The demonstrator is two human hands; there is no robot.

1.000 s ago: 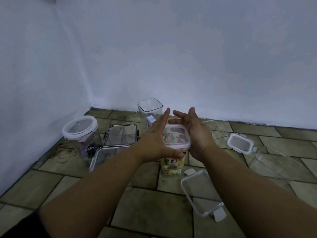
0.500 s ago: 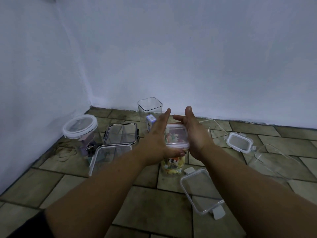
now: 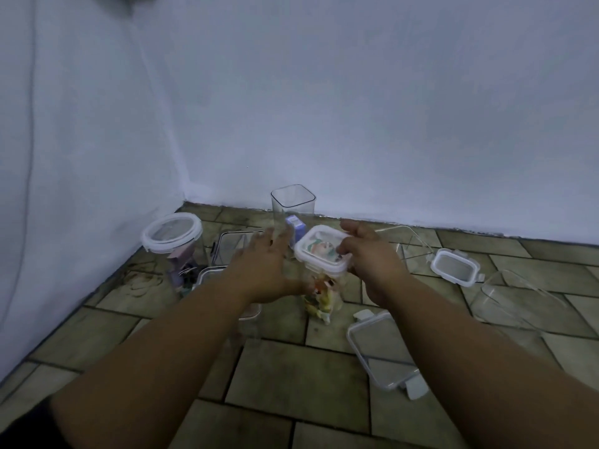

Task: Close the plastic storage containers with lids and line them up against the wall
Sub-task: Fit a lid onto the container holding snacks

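On the floor [image 3: 291, 377] near the wall [image 3: 389, 124], the right hand [image 3: 372, 259] pinches the lid [image 3: 321, 251] atop the filled container [image 3: 321, 296], apparently latching it, while the left hand [image 3: 262, 270], fingers [image 3: 278, 241] straight, braces its side.

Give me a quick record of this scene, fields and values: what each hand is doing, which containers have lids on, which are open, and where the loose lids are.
Right hand: grips the square lid on the filled container
Left hand: open, beside that container
Lidded: round jar, left
Open: tall container by the wall; clear tub, right
Loose lids: small lid, right; large lid, nearest
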